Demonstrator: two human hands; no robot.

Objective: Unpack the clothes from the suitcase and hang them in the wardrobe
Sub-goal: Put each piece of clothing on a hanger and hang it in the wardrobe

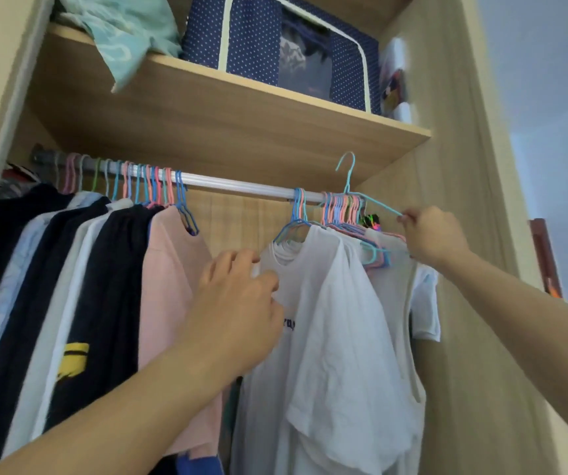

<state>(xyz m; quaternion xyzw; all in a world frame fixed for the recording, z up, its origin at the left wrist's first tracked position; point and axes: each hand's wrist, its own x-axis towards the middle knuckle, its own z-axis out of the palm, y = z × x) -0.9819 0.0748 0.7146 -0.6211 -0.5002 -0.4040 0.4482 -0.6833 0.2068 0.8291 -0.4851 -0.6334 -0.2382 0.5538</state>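
Fingers (409, 219) of your right hand (435, 236) pinch one light-blue hanger (364, 197), its hook lifted clear above the rail (234, 185). Your left hand (238, 310) lies on the front white T-shirt (327, 303), fingers loosely curled against the cloth, gripping nothing I can make out. Two bunches of clothes hang on the rail, dark and pink at left, white at right. One shelf (241, 132) above carries one blue dotted storage box (258, 36) and one crumpled teal cloth (121, 32).
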